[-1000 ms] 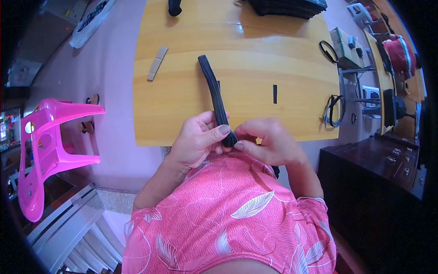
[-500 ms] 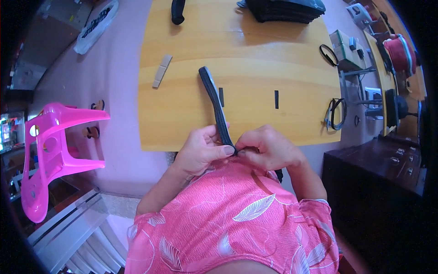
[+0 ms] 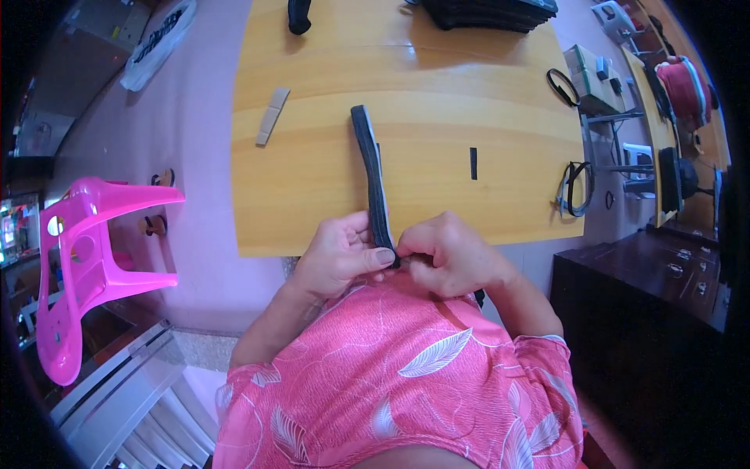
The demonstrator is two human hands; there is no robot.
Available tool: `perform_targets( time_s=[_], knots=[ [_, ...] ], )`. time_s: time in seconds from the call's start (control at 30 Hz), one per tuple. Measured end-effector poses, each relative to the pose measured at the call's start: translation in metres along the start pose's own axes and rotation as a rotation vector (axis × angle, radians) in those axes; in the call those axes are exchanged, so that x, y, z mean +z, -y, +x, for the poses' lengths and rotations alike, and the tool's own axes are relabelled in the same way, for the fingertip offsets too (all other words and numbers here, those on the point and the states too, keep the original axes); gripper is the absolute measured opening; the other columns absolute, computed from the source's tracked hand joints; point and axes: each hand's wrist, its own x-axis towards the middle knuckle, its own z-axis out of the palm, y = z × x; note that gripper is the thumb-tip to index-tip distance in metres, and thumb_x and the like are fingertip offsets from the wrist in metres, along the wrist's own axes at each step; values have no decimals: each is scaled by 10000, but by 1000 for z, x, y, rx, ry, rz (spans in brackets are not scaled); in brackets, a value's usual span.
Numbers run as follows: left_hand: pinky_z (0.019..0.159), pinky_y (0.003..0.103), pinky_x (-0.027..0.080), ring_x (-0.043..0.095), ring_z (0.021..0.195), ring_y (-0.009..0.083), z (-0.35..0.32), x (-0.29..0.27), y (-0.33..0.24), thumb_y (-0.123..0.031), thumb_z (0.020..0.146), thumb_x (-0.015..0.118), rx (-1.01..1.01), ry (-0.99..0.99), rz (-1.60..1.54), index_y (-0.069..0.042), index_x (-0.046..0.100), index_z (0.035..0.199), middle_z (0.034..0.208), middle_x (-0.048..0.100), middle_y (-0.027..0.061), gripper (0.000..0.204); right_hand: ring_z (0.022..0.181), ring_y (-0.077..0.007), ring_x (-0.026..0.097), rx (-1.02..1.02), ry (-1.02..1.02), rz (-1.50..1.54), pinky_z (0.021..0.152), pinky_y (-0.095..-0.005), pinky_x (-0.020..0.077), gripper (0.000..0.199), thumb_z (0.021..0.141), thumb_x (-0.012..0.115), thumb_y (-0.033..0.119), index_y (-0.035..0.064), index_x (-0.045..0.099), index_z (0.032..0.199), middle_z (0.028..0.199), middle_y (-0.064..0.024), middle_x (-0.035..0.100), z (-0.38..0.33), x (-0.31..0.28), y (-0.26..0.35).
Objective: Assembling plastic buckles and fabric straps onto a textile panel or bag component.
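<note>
A long black strap with a paler grey edge stands out from my hands over the near side of the table. My left hand is closed round its near end, the thumb lying across it. At that same end, my right hand is pinched, its fingertips against the strap's tip. What those right fingertips hold is too small to make out. A short black strip lies on the table to the right, and another is mostly hidden behind the strap.
On the wooden table are a beige folded strip, a black curved object and a stack of black pieces. Black loops sit at its right edge. A pink plastic stool is left; a dark cabinet stands right.
The strap has swung slightly to the right and more upright, now covering most of the short strip behind it. My right hand has shifted a little left, staying at the strap's near end.
</note>
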Motion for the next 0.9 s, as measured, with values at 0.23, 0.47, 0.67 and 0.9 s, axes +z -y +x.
perform_targets(
  time_s=[0.23, 0.47, 0.67, 0.9],
  knots=[
    [692, 235, 522, 616, 839, 135, 3, 4, -2, -84, 865, 662, 43, 77, 33, 46, 444, 1269, 978, 626, 88, 476, 527, -202, 572, -16, -108, 135, 504, -311, 448, 106, 689, 517, -23, -22, 608, 744, 603, -132, 571, 3, 4, 2],
    [835, 265, 489, 586, 950, 149, -8, 16, 11, -27, 935, 523, 318, -166, 294, 50, 12, 1463, 1121, 573, 158, 739, 562, -240, 615, 164, -170, 189, 541, -357, 474, 102, 710, 548, 25, 2, 628, 769, 645, -172, 603, 10, 17, -12],
    [664, 350, 501, 638, 741, 263, -17, 6, -5, -41, 867, 502, 416, -34, 1066, 128, 177, 1407, 882, 594, 255, 653, 489, -202, 538, -167, -201, 135, 463, -322, 401, 53, 682, 524, -20, -24, 572, 705, 569, -127, 537, 13, 25, -14],
    [654, 405, 496, 624, 691, 365, -10, 3, 3, -22, 809, 482, 655, -17, 1148, 130, 254, 1380, 810, 566, 272, 633, 481, -219, 535, -73, -323, 65, 462, -327, 403, 32, 651, 512, -26, -24, 544, 653, 561, -141, 530, 13, 35, -3]
  ],
)
